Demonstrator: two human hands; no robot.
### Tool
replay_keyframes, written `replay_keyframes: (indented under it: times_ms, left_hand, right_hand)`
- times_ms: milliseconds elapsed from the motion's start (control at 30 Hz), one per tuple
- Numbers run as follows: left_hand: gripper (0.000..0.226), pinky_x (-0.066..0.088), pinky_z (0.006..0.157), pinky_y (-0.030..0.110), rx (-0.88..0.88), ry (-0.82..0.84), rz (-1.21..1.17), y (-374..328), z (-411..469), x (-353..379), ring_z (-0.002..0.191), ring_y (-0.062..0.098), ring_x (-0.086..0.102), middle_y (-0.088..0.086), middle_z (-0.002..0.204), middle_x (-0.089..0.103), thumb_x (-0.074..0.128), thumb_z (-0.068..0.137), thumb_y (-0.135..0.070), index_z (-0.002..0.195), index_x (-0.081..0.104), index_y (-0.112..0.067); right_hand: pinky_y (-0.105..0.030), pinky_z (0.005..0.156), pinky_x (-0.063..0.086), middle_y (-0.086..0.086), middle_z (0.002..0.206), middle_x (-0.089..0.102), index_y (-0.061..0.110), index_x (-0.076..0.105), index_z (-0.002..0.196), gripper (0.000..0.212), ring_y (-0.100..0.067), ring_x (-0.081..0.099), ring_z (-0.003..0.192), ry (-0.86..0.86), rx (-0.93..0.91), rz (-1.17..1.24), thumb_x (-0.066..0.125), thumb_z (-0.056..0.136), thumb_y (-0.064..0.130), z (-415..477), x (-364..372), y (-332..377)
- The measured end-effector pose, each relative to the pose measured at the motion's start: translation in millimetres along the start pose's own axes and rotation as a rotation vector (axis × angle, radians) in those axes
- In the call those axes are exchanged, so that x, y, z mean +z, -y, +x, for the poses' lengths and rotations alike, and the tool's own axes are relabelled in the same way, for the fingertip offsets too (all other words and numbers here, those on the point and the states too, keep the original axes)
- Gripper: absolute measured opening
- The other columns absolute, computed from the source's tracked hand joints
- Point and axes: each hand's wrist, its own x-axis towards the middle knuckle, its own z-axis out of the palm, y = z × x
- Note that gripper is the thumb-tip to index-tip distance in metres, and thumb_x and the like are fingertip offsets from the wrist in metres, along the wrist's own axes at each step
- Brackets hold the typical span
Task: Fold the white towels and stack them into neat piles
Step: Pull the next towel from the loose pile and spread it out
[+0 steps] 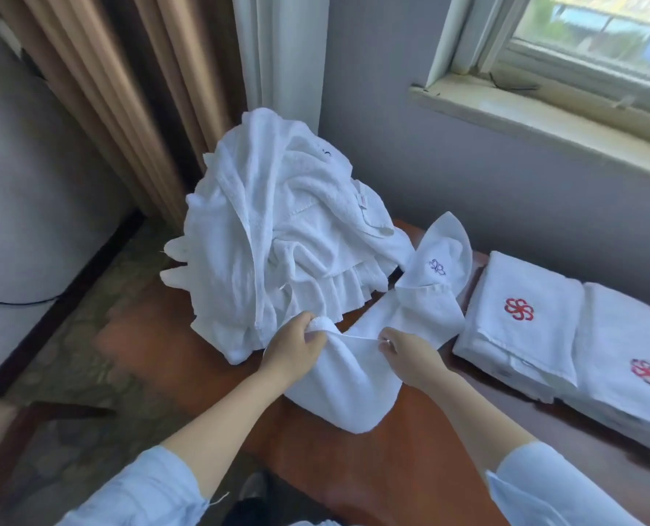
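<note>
Two hands grip one white terry towel at centre. The left hand bunches a rolled corner in curled fingers, and the right hand pinches the hem. The towel sags limp on the reddish wooden table. At 11 o'clock rises one crumpled heap. At 3 o'clock lie a first folded pile and a second folded pile, touching, each flat with a red embroidered flower.

A single wide-angle view from the person's head looks forward and steeply down, close over a brown counter. A window sits at upper right, curtains at upper left.
</note>
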Motion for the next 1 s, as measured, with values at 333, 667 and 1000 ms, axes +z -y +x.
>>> replay_keyframes:
  times_ms: [333,667,1000]
  left_hand:
    - [0.034,0.036,0.06,0.028,0.204,0.227,-0.117,-13.5,-2.8,-33.2,0.054,0.0,0.043,-0.022,0.058,0.047,0.038,0.077,-0.057,0.072,0.046,-0.024]
    - [0.026,0.044,0.061,0.032,0.483,0.263,0.253,-39.0,-38.5,-21.9,0.073,0.015,0.059,-0.004,0.075,0.063,0.053,0.082,-0.044,0.078,0.057,-0.019]
    - [0.023,0.037,0.056,0.028,0.698,0.179,0.512,-104.2,-39.4,-43.3,0.074,0.017,0.057,-0.005,0.076,0.06,0.052,0.082,-0.042,0.075,0.058,-0.02]
  right_hand:
    - [-0.022,0.058,0.032,0.003,0.078,0.053,0.018,0.053,0.087,0.017,-0.016,0.049,0.076,-0.012,0.284,0.288,0.046,0.101,0.026,-80.7,34.6,46.2]
    - [-0.026,0.067,0.039,0.004,0.088,0.057,0.022,0.059,0.086,0.017,-0.014,0.053,0.078,-0.179,0.524,0.523,0.048,0.097,0.027,-191.6,46.1,63.3]
    - [-0.03,0.065,0.043,0.008,0.072,0.061,0.017,0.067,0.08,0.015,-0.014,0.057,0.072,-0.521,0.554,0.498,0.058,0.089,0.025,-228.4,-30.9,66.2]
